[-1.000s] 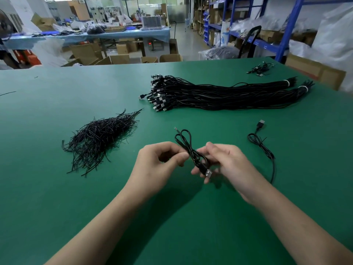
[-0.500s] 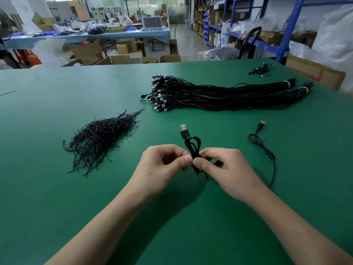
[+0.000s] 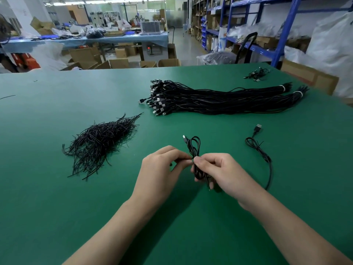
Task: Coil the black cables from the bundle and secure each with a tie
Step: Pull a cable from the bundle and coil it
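Pinching one coiled cable [image 3: 194,148] at its waist between left hand [image 3: 162,169] and right hand [image 3: 219,171], thumb and forefinger tips of both meeting there, just above the table [image 3: 57,197], near and centre. Lower fingers of the right hand curled round the coil's lower half.

Against half a second ago: hands in much the same spot; longer loop showing above the fingers; silver plug now at the loop's upper left instead of poking up over it.

Counted outward: two hands, one coil held. To the right, one loose cable [image 3: 256,150] flat on the table, plug at its far end. To the left, one pile of ties [image 3: 101,142]. Farther off, one long bundle of cables [image 3: 219,100], plugs at the left end, two white bands at the right end. At the far right, one small clump of cables [image 3: 257,74].

Cannot tell whether a tie already sits round the coil. Coil's bottom end partly hidden by the right fingers. Loose cable's near end lost behind the right wrist. Cables in the bundle and ties in the pile too many and too tangled to count.
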### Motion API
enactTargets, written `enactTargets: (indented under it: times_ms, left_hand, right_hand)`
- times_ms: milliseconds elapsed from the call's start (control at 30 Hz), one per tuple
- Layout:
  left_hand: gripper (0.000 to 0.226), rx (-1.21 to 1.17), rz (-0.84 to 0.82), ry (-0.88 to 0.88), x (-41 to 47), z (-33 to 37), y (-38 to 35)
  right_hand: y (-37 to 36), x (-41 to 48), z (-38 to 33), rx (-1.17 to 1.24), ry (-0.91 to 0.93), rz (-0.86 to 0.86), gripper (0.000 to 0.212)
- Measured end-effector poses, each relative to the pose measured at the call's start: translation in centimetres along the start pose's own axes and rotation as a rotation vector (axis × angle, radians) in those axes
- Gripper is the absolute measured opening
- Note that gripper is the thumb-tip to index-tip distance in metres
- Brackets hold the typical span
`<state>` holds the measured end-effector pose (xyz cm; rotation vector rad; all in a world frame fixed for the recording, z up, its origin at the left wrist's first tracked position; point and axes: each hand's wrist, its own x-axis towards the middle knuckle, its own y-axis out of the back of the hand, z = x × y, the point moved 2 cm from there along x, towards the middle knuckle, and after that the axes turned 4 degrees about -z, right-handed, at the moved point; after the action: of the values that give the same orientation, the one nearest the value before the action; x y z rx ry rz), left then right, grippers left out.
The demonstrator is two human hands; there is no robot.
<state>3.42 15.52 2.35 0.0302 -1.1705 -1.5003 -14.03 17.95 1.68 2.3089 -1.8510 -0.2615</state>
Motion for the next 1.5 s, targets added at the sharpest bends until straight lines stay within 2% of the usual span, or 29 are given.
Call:
enactTargets:
  times_ms: [67,133,233,267,400,533,633,733,833,900,1033,1200,1333,1500]
  left_hand:
    - [0.030,-0.060,-0.090,0.106,-0.3,-1.0,-0.4]
    - [0.038,-0.087,-0.127,0.167,-0.4,-1.7,-0.6]
    - [0.013,-0.107,-0.124,0.251,-0.4,-2.4,-0.7]
    - [0.011,-0.101,-0.125,0.268,-0.4,-2.6,-0.7]
    - [0.025,-0.098,-0.141,0.264,-0.5,-2.5,-1.2]
    - [0.033,-0.128,-0.170,0.250,-0.5,-2.2,-1.5]
    - [0.032,-0.154,-0.181,0.248,-0.5,-2.3,-1.5]
    - [0.029,-0.158,-0.186,0.246,-0.5,-2.2,-1.4]
    - [0.026,-0.163,-0.192,0.241,-0.5,-2.1,-1.5]
    - [0.025,-0.165,-0.205,0.234,-0.5,-2.0,-1.5]
    - [0.023,-0.162,-0.226,0.235,-0.7,-1.9,-1.6]
    - [0.022,-0.171,-0.236,0.233,-0.7,-1.9,-1.7]
    - [0.021,-0.176,-0.243,0.228,-0.7,-1.9,-1.8]
    - [0.020,-0.198,-0.245,0.221,-0.8,-1.8,-1.8]
  right_hand:
    - [1.4,-0.1,-0.6,-0.253,0.027,0.152,0.036]
    - [4.2,-0.1,-1.2,-0.386,0.007,0.322,0.036]
    - [9.8,0.2,-1.0,-0.641,-0.136,0.505,0.040]
    - [11.5,0.3,-0.6,-0.707,-0.198,0.541,0.042]
    - [15.4,1.0,2.1,-0.787,-0.417,0.537,0.046]
    - [16.1,1.8,2.7,-0.844,-0.482,0.505,0.050]
    - [16.4,1.7,2.3,-0.988,-0.530,0.513,0.058]
    - [17.0,1.6,1.2,-1.078,-0.465,0.591,0.048]
    - [16.6,2.0,-0.1,-1.138,-0.271,0.649,0.028]
    - [15.5,2.6,-0.4,-1.230,-0.219,0.588,0.022]
    - [14.4,3.4,0.1,-1.349,-0.411,0.379,0.020]
    - [14.7,4.2,-1.5,-1.442,-0.538,0.274,0.025]
    - [13.2,7.2,-3.4,-1.458,-0.438,0.145,0.034]
    - [9.7,13.3,-3.7,-1.360,-0.232,0.154,0.042]
